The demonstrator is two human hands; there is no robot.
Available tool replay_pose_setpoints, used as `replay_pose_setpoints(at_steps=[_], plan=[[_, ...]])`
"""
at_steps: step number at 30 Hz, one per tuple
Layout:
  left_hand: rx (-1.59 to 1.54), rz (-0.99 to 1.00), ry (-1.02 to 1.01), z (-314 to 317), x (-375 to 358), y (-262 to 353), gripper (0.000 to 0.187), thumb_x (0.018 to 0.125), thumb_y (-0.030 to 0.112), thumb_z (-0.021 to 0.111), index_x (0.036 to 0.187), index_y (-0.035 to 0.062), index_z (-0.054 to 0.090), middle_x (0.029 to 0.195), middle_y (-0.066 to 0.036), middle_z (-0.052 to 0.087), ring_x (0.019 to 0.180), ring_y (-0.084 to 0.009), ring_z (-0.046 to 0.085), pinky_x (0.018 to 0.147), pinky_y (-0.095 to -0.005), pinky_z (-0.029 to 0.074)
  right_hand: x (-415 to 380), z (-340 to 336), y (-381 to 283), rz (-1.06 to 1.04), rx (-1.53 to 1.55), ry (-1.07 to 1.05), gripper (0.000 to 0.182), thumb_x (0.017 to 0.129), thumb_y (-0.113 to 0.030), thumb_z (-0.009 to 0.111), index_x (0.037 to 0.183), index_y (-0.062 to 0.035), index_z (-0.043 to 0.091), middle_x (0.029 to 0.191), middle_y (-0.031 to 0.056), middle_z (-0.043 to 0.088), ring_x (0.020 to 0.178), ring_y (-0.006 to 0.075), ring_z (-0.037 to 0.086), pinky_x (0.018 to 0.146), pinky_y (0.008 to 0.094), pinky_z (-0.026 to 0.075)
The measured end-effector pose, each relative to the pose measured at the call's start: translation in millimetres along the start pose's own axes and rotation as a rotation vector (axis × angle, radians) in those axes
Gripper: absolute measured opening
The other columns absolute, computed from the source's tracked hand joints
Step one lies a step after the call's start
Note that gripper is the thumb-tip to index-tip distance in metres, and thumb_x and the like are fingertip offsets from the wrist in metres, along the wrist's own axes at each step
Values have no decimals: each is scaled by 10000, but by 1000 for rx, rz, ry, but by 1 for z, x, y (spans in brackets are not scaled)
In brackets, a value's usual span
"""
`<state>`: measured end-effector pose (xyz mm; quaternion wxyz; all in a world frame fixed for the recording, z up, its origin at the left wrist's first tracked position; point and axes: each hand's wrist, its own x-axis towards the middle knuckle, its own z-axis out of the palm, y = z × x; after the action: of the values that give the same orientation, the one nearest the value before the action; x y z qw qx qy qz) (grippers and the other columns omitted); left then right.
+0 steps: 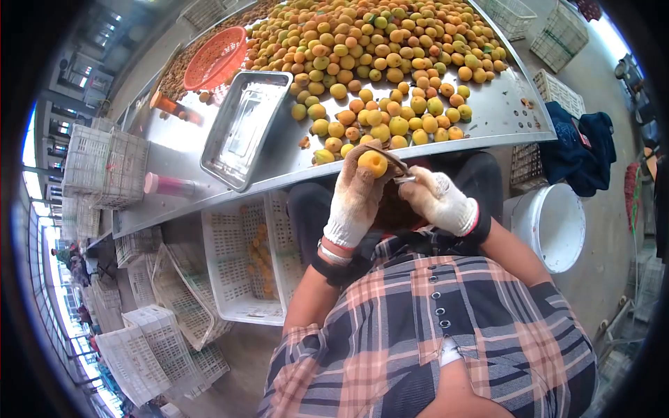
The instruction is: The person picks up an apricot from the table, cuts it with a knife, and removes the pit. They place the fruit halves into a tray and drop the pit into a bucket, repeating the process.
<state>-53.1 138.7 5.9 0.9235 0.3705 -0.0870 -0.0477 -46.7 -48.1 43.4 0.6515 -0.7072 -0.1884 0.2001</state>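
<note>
Grey metal tops the table (pixel 498 118), broad enough, I judge, to let the heap of fruit (pixel 369 42) spread out. Below its near edge I see a white crate (pixel 258 312) with yellow pieces (pixel 261 261) inside, perhaps set on the left to be within easy reach. A metal tray (pixel 240 125) lies beside the loose fruit, and a white bucket (pixel 561 230) stands off to the right. The gloved left hand (pixel 354 198) grips one yellow fruit (pixel 372 164) at the table's near edge, its dimple exposed, seemingly held high in the fingers to stay steady. The gloved right hand (pixel 440 200) is clenched around a small tool (pixel 404 179) close by; from my distance I cannot tell whether it is a knife.
</note>
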Motion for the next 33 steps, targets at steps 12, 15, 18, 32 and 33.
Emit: replay_pose_setpoints(at_steps=[12, 15, 18, 32, 33], plan=[[191, 40, -6, 3, -1, 21, 556, 976, 330, 659, 1376, 9, 446, 1194, -154, 617, 1146, -286, 618, 1032, -394, 466, 2, 6, -1, -26, -220, -20, 211, 1007, -225, 603, 946, -35, 532, 692, 89, 576, 636, 154, 548, 610, 319, 452], [182, 37, -7, 2, -2, 24, 553, 976, 332, 660, 1369, 3, 452, 1186, -145, 624, 1137, -271, 627, 1012, -373, 478, 5, 8, 0, -50, -197, -42, 207, 1007, -216, 600, 968, -20, 546, 719, 101, 603, 667, 165, 588, 635, 318, 468], [261, 10, 38, 3, -4, 28, 542, 986, 344, 643, 1363, 1, 458, 1169, -136, 635, 1090, -234, 642, 971, -334, 499, 7, 13, -12, 10, -155, -78, 206, 1009, -212, 593, 990, -9, 560, 766, 123, 645, 720, 178, 641, 666, 327, 488], [85, 31, 32, 9, 0, 25, 545, 1011, 430, 571, 1339, 8, 467, 1185, -191, 658, 1113, -257, 630, 1004, -371, 485, 30, 39, 1, -118, -302, 38, 234, 985, -221, 624, 980, 2, 554, 724, 213, 637, 712, 379, 672, 602, 409, 495], [-2, -6, 43, 7, 0, 24, 545, 1015, 443, 557, 1338, 11, 474, 1197, -197, 656, 1117, -261, 628, 1009, -373, 482, 33, 42, 5, -231, -329, 83, 235, 983, -222, 627, 975, 1, 552, 727, 215, 640, 723, 395, 670, 599, 416, 496]])
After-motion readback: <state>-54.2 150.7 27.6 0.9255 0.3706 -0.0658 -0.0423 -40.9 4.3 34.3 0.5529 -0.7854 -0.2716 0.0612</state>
